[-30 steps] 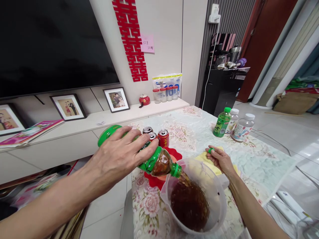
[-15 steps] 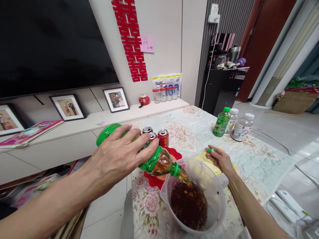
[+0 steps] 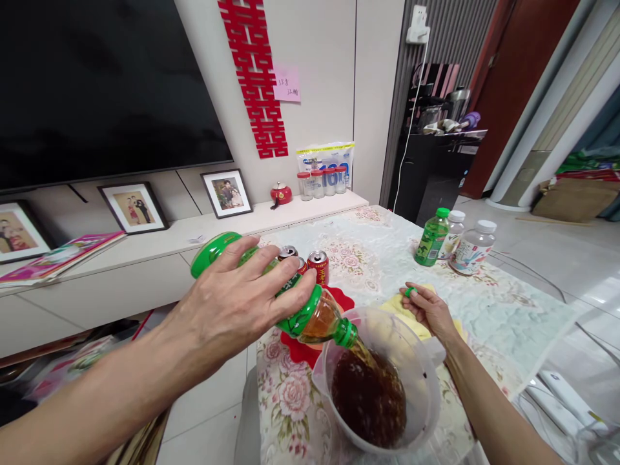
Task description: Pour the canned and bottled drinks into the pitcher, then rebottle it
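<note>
My left hand point(image 3: 242, 290) is wrapped round a green-labelled bottle point(image 3: 320, 314), tilted neck-down to the right. Amber liquid streams from its mouth into a translucent plastic container point(image 3: 419, 413), where dark brown liquid point(image 3: 365, 400) covers the bottom. Between the fingertips of my right hand point(image 3: 429, 310) is a small green cap point(image 3: 409, 292), held above a yellow cloth point(image 3: 397, 307) just beyond the container. Behind the bottle stand red cans point(image 3: 318, 268), partly hidden by my left hand. A red scalloped tray point(image 3: 341, 298) lies partly under the bottle and beside the container.
On the flowered tablecloth point(image 3: 349, 258), a green bottle point(image 3: 432, 239) and two white-capped bottles point(image 3: 472, 248) stand at the back right. Red-lidded jars point(image 3: 317, 184), a red pot point(image 3: 281, 194) and framed photos point(image 3: 227, 194) line the white cabinet point(image 3: 184, 242).
The held bottle has tipped a little more and shifted slightly right; less liquid shows in its neck end. My right hand still holds the cap in nearly the same place.
</note>
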A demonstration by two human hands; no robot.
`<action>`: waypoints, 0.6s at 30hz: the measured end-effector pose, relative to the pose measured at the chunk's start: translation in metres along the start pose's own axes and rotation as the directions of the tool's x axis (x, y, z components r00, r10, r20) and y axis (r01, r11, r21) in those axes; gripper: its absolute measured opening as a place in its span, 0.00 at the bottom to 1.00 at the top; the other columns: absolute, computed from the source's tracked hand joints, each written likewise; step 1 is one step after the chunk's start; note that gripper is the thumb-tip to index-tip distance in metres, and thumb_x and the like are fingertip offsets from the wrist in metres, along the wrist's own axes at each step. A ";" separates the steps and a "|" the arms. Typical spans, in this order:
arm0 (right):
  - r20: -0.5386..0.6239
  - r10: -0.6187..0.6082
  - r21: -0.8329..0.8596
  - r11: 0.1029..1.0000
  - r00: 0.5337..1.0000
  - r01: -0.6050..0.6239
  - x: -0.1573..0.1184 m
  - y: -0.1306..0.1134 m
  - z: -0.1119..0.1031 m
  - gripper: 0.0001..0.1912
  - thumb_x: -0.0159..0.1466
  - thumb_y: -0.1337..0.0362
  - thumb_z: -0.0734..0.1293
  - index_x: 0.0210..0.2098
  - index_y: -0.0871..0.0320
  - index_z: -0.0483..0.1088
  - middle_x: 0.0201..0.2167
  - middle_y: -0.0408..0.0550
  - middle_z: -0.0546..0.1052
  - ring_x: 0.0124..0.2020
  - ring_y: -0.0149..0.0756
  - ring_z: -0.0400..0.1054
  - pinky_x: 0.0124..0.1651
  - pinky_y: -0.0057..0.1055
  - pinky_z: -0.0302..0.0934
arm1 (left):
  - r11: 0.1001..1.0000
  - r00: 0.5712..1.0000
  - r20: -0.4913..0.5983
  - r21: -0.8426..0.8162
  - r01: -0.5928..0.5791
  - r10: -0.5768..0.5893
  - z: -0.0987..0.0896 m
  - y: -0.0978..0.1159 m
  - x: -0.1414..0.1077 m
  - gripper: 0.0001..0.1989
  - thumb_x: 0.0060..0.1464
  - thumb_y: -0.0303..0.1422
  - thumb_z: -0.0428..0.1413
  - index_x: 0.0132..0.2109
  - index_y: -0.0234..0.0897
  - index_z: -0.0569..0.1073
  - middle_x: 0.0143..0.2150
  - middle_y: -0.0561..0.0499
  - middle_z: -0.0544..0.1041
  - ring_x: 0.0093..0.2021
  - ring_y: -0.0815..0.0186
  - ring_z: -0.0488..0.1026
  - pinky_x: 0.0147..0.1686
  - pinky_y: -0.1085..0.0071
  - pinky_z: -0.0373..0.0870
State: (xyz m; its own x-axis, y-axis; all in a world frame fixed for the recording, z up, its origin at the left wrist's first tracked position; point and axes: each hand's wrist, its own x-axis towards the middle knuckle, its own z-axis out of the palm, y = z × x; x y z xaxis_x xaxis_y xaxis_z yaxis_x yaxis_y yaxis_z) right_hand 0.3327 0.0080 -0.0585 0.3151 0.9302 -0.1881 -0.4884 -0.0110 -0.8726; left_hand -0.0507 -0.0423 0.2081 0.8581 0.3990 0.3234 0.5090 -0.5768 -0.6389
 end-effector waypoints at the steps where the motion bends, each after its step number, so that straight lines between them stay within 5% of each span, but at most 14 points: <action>1: 0.000 0.001 0.000 1.000 1.000 -0.001 0.000 0.000 0.000 0.10 0.72 0.66 0.70 0.51 0.63 0.73 0.43 0.48 0.78 0.35 0.30 0.74 0.38 0.30 0.74 | 1.000 1.000 -0.004 0.000 0.002 -0.002 -0.001 0.001 0.001 0.30 0.52 0.17 0.58 0.60 0.44 0.69 0.54 0.46 0.82 0.55 0.49 0.77 0.61 0.45 0.69; 8: -0.003 0.002 0.006 1.000 1.000 -0.002 -0.001 -0.001 0.002 0.10 0.72 0.68 0.70 0.51 0.63 0.73 0.43 0.48 0.78 0.34 0.29 0.74 0.37 0.29 0.74 | 1.000 0.997 -0.082 -0.007 -0.001 0.001 -0.003 0.005 0.006 0.32 0.52 0.19 0.60 0.63 0.46 0.68 0.55 0.47 0.82 0.57 0.47 0.76 0.64 0.42 0.66; 18: 0.014 -0.014 0.000 1.000 1.000 0.014 -0.001 -0.001 0.000 0.12 0.73 0.61 0.69 0.50 0.62 0.74 0.43 0.48 0.78 0.35 0.31 0.75 0.38 0.31 0.74 | 0.990 0.969 -0.228 0.120 -0.068 0.094 -0.013 0.008 0.014 0.21 0.61 0.21 0.58 0.57 0.46 0.73 0.50 0.52 0.82 0.54 0.53 0.77 0.69 0.45 0.59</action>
State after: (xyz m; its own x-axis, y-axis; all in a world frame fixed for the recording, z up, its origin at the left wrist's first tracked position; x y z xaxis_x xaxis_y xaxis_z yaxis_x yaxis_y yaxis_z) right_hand 0.3331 0.0068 -0.0576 0.3105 0.9353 -0.1696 -0.4837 0.0019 -0.8752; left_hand -0.0337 -0.0499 0.2168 0.8951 0.1699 0.4121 0.4375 -0.5128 -0.7387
